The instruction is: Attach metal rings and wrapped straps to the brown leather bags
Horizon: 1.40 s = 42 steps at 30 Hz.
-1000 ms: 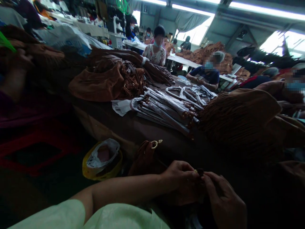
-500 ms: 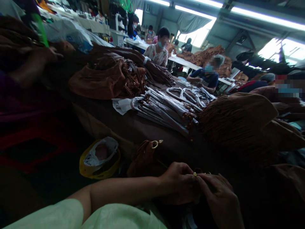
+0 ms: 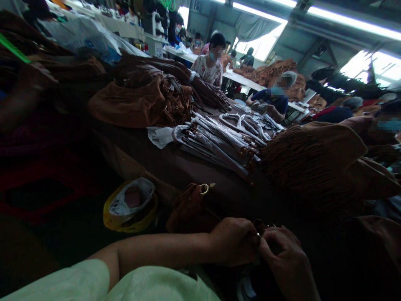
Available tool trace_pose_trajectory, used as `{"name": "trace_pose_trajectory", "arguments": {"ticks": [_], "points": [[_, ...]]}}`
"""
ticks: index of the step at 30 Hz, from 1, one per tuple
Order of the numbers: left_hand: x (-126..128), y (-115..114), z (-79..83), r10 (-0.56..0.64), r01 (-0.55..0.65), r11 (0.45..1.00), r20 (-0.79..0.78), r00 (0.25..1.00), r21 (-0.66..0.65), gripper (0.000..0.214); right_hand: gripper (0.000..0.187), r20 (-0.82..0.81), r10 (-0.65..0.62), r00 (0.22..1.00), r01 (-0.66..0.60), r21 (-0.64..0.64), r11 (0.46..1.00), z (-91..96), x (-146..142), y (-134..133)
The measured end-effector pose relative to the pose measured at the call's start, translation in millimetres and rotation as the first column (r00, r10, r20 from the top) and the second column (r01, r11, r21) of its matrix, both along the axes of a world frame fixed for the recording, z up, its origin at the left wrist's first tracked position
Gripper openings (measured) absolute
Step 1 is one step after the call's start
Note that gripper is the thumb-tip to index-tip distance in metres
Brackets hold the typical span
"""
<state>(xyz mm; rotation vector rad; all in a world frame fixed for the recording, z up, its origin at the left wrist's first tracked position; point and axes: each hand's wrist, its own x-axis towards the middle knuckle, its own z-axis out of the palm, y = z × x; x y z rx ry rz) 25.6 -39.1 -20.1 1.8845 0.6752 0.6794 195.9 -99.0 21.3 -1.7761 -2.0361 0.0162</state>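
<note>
A brown suede bag [image 3: 184, 211] lies at the table edge before me, with a gold ring [image 3: 204, 189] on its near end. My left hand [image 3: 233, 241] is closed, its fingers pinching the bag's edge. Close against it, my right hand [image 3: 283, 251] curls thumb and forefinger together at a small gold metal fitting [image 3: 258, 235] between the two hands. A brown loop of material [image 3: 259, 225] rises just behind the fingertips. Deep shadow and the hands themselves hide most of what lies beneath them.
Plastic-wrapped straps [image 3: 216, 140] lie in a bundle on the brown table [image 3: 200, 161]. Brown bags [image 3: 131, 102] are piled at left, fringed brown suede [image 3: 313, 163] at right. A yellow container [image 3: 130, 225] with a white plastic bag stands below left. A co-worker's hand [image 3: 34, 81] shows far left.
Both hands stay together, the left turning slightly so its knuckles close over the piece. The gold fitting is now less visible. The co-worker's hand at far left has shifted left and down.
</note>
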Motion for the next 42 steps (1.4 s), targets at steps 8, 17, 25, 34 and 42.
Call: {"name": "trace_pose_trajectory", "arguments": {"ticks": [8,17,25,34,42], "points": [[4,-4,-5.6,-0.063,0.053,0.997,-0.178,0.982,-0.060,0.020,0.010,0.165,0.107,0.981,-0.131,0.146,0.981,-4.2,-2,6],[10,4,-19.1,0.021,0.049,0.830,0.118,0.993,-0.556,0.024,0.021,0.184,0.190,0.964,-0.199,0.032,0.980,-6.9,20,5],[3,1,-12.0,-0.026,0.017,0.933,-0.020,0.999,-0.361,0.026,0.020,0.150,0.214,0.965,-0.212,-0.032,0.977,-0.7,11,8],[3,-7,-17.6,0.049,-0.025,0.905,0.045,0.998,-0.424,0.024,0.016,0.166,0.263,0.950,-0.260,-0.038,0.965,-2.8,7,9],[20,-5,-34.8,0.252,0.043,0.585,0.232,0.939,-0.810,0.032,0.010,0.342,0.330,0.880,-0.338,-0.037,0.941,-7.6,2,6]]}}
